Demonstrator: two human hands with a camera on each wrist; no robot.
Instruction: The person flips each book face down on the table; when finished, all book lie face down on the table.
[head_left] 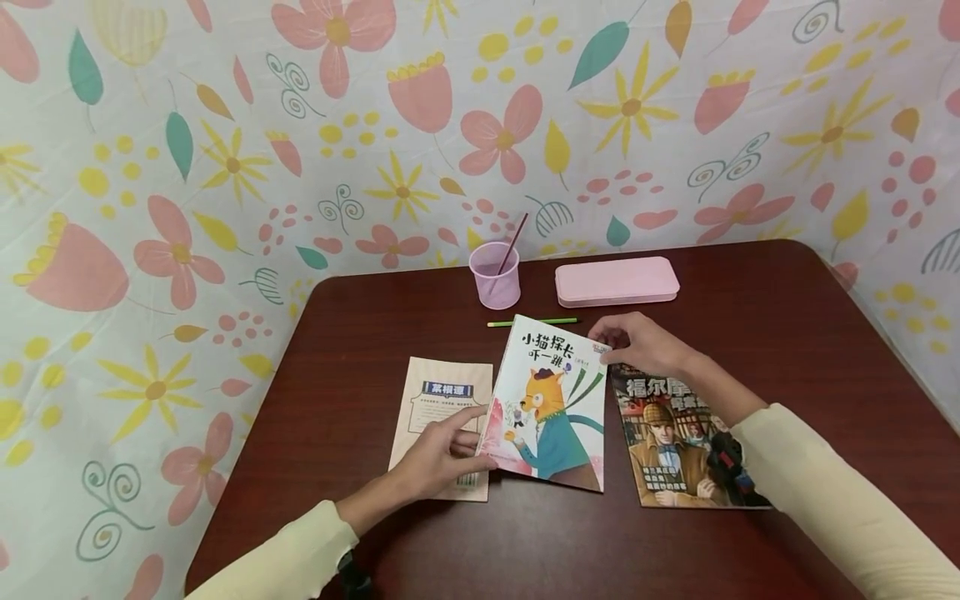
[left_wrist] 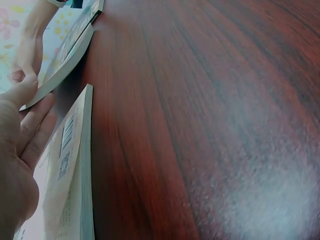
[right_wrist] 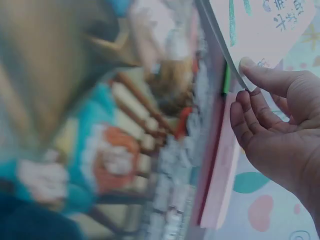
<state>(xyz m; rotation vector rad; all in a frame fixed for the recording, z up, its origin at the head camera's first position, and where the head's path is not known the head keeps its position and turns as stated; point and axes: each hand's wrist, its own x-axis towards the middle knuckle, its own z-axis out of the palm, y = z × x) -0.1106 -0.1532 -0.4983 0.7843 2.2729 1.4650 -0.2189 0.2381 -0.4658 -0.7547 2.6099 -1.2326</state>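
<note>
A white picture book (head_left: 551, 408) with an orange cat in a teal coat on its cover is held tilted above the table. My left hand (head_left: 442, 454) grips its lower left corner, thumb on the cover and fingers beneath, as the left wrist view also shows. At the upper right corner my right hand (head_left: 645, 342) pinches it between thumb and fingers (right_wrist: 245, 107). A beige book (head_left: 442, 425) with a barcode lies under my left hand. On the right, partly beneath my right forearm, lies a book with a detective on its cover (head_left: 667, 454).
Behind the books, a green pencil (head_left: 543, 322) lies on the dark wooden table (head_left: 337, 325). A lilac cup (head_left: 495, 279) with a thin dark stick stands at the back, beside a pink pencil case (head_left: 617, 282). A flowered cloth (head_left: 360, 167) hangs behind the table.
</note>
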